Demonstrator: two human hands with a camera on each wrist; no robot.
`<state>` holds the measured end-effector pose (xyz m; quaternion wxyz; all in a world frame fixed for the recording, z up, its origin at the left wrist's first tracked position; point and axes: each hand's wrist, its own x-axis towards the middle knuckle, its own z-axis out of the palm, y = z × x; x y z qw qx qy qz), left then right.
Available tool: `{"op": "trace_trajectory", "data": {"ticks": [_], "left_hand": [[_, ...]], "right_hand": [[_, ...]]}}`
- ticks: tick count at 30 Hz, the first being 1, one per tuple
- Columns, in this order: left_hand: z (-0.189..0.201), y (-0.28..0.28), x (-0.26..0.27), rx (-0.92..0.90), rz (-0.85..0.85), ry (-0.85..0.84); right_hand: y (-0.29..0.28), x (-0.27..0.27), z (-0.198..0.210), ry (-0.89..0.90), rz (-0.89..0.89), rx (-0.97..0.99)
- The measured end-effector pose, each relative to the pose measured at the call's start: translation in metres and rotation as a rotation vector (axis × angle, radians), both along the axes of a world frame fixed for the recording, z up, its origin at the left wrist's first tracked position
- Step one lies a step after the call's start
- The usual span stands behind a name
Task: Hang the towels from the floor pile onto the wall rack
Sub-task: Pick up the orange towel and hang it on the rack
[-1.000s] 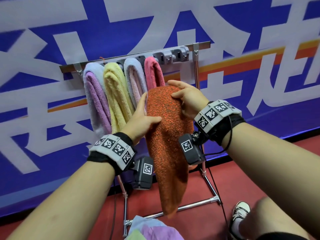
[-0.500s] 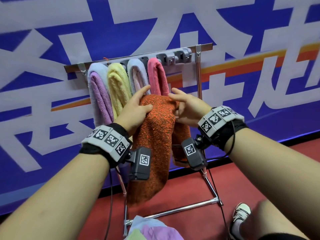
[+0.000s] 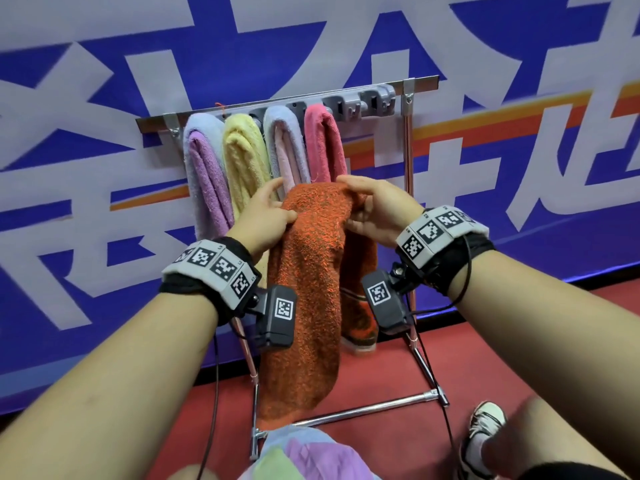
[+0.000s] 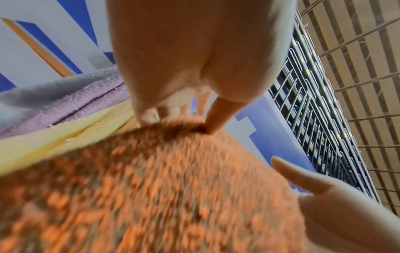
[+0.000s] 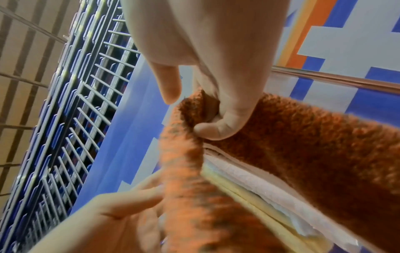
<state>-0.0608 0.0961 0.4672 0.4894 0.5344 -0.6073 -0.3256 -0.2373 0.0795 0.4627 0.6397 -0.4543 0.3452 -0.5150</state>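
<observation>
An orange towel hangs folded over between my two hands, in front of the lower part of the hung towels. My left hand grips its left side, thumb on the front. My right hand pinches the fold at the right, fingers curled into the cloth. Above, the wall rack carries a lilac towel, a yellow towel, a pale blue towel and a pink towel. Grey hooks to the right of them are bare. The floor pile lies below.
The rack's metal post stands just right of my right hand, with a floor crossbar below. A blue and white banner covers the wall behind. A shoe is on the red floor at the lower right.
Both hands have come closer together and sunk a little below the rack. The orange towel is now doubled over, its back half hanging behind at the right.
</observation>
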Motion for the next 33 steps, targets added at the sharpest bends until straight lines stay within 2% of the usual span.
{"op": "trace_trajectory", "data": {"ticks": [2,4,11,14,19,21,25,29,33], "left_hand": [[-0.003,-0.003,0.004,-0.022,0.070,-0.041],[-0.005,-0.004,0.002,-0.024,0.071,-0.045],[-0.016,0.008,-0.033,0.160,-0.202,0.032],[-0.026,0.004,-0.045,0.218,-0.255,0.096],[-0.031,-0.008,-0.054,0.267,-0.299,0.156],[-0.031,-0.009,-0.055,0.237,-0.275,0.153],[-0.031,-0.011,-0.050,0.214,-0.215,0.204],[-0.032,-0.013,-0.049,0.195,-0.168,0.214],[-0.055,-0.046,-0.041,0.063,-0.072,0.164]], "right_hand": [[0.001,0.004,0.005,0.003,-0.014,-0.010],[0.002,0.006,0.008,0.015,-0.020,-0.029],[0.001,0.011,0.011,-0.107,0.055,-0.009],[0.001,0.009,0.011,-0.161,0.045,-0.021],[0.005,0.005,0.017,-0.047,-0.028,-0.065],[0.001,0.004,0.016,0.048,-0.097,-0.093],[-0.006,0.000,0.011,0.094,-0.191,-0.144],[-0.006,0.002,0.006,0.113,-0.142,-0.150],[0.000,0.003,0.006,0.171,-0.155,-0.249]]}}
